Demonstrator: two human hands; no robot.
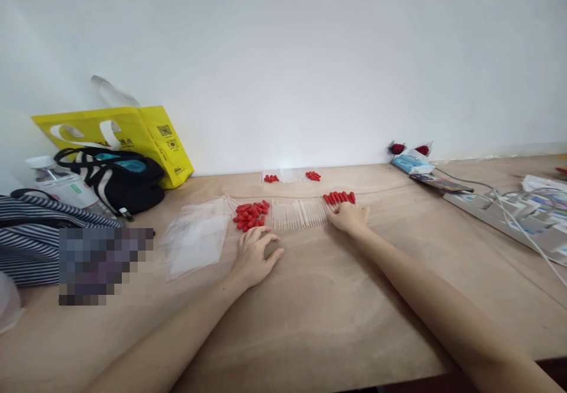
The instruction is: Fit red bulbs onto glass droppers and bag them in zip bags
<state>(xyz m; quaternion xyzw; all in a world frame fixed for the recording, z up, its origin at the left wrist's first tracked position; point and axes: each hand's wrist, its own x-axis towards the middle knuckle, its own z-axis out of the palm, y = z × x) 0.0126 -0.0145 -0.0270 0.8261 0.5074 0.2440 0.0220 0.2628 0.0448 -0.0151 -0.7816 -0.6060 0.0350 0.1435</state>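
Note:
My left hand rests on the table with fingers apart, its fingertips at the near edge of a loose pile of small red caps. Right of that pile lies a row of thin clear sticks set side by side. At the row's right end several sticks carry red caps. My right hand is over the shafts just below those caps, its fingers bent and closed. Whatever is between these fingertips is hidden.
Clear plastic bags lie left of the pile. Near the wall, another clear bag has red pieces at both ends. A yellow bag, black bag and bottle stand left. Right are a phone, power strips and cables.

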